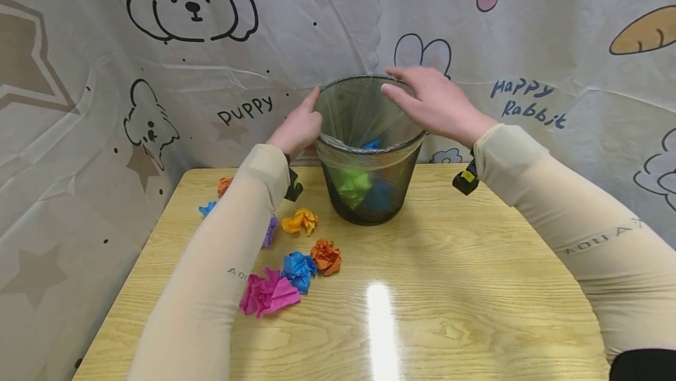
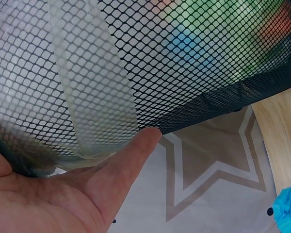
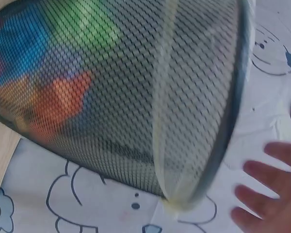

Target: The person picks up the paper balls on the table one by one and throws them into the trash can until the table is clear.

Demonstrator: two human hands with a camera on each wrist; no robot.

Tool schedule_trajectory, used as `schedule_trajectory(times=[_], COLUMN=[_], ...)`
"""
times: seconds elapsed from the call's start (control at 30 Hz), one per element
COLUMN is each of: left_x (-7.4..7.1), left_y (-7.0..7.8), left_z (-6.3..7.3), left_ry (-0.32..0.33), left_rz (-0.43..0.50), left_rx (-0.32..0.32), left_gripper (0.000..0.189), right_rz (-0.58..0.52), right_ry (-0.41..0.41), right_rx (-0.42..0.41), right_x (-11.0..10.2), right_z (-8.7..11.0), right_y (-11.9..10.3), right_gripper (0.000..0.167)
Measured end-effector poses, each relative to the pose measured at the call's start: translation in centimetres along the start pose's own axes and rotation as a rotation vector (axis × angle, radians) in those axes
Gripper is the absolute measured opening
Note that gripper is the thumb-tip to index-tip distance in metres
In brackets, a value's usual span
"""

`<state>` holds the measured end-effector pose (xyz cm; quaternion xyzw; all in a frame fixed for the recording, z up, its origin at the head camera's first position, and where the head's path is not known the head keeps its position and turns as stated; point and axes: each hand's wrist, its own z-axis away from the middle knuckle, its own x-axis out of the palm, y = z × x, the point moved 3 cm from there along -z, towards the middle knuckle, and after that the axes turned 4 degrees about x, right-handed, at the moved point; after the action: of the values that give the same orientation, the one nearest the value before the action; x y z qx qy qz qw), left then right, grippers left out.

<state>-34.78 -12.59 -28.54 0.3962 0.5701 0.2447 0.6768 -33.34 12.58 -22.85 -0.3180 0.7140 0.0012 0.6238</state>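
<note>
I'm seeing a metal-looking mesh bin point(image 1: 399, 175), filmy plastic liner point(image 1: 345, 112), rough matt paper balls point(image 1: 299, 271), glossy wood-grain bench point(image 1: 475, 263)!

The head camera looks forward and down over the bench point(image 1: 475, 287); the wrist cameras, close up from opposite sides, share the mesh bin point(image 3: 126, 102), left hand point(image 2: 63, 199) at seven o'clock, right hand point(image 3: 274, 189) at four.

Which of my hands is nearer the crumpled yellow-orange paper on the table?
Left. Your left hand is at the left rim of the mesh wastebasket, above and beyond the yellow-orange paper; your right hand is farther off, by the rim's right side.
</note>
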Motion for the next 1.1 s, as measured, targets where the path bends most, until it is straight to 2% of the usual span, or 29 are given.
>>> schedule_trajectory(times=[0.13, 0.23, 0.33, 0.5, 0.63, 0.93, 1.1], left_x=[-0.1, -0.2, -0.3, -0.2, 0.0, 0.0, 0.1], left_y=[0.0, 0.0, 0.1, 0.2, 0.2, 0.1, 0.2], left_z=[-0.1, 0.0, 0.0, -0.1, -0.3, -0.8, -0.7], left_ry=[-0.001, -0.002, 0.000, -0.001, -0.010, -0.018, -0.031], left_rz=[-0.031, -0.061, -0.076, -0.065, -0.049, -0.075, -0.076], left_rx=[0.011, 0.021, 0.024, 0.024, 0.023, 0.030, 0.042], left_gripper=[0.064, 0.064, 0.064, 0.063, 0.063, 0.062, 0.062], right_rz=[-0.053, -0.081, -0.113, -0.201, -0.238, -0.286, -0.169], right_ry=[0.171, 0.217, 0.160, -0.031, -0.108, -0.156, -0.111], right_rx=[0.041, 0.099, 0.164, 0.261, 0.303, 0.353, 0.354], right_x=[-1.6, -2.2, -1.8, 0.0, 1.1, 2.2, 2.6], right_z=[0.2, 0.0, -0.3, -0.7, -1.2, -1.9, -2.2], right_y=[1.0, 2.1, 3.1, 4.3, 4.5, 4.5, 4.6], right_gripper=[0.058, 0.057, 0.062, 0.067, 0.065, 0.063, 0.066])
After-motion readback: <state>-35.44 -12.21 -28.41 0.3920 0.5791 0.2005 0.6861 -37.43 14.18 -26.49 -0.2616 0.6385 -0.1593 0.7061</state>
